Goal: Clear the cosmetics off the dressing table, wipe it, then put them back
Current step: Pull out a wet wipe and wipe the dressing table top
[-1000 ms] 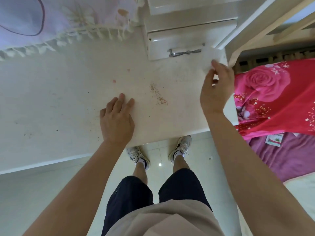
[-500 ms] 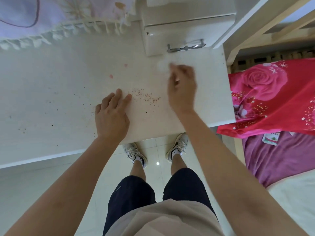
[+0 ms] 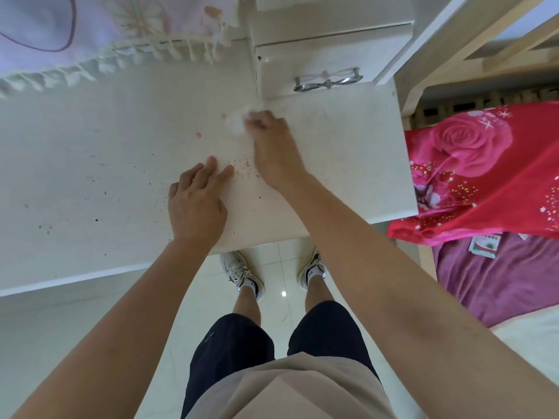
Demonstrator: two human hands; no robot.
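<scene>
Tabletop lies open leftward; drawer unit blocks behind.

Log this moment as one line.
stage: wiping | right hand grips blurred white wipe on white dressing table | left hand rests flat | reddish crumbs between hands

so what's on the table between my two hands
A scatter of reddish-brown specks on the table top, between the left hand and the right hand, which grips a white wipe; head view.

matt white dressing table, shiny metal drawer handle, glossy tiled floor.
</scene>
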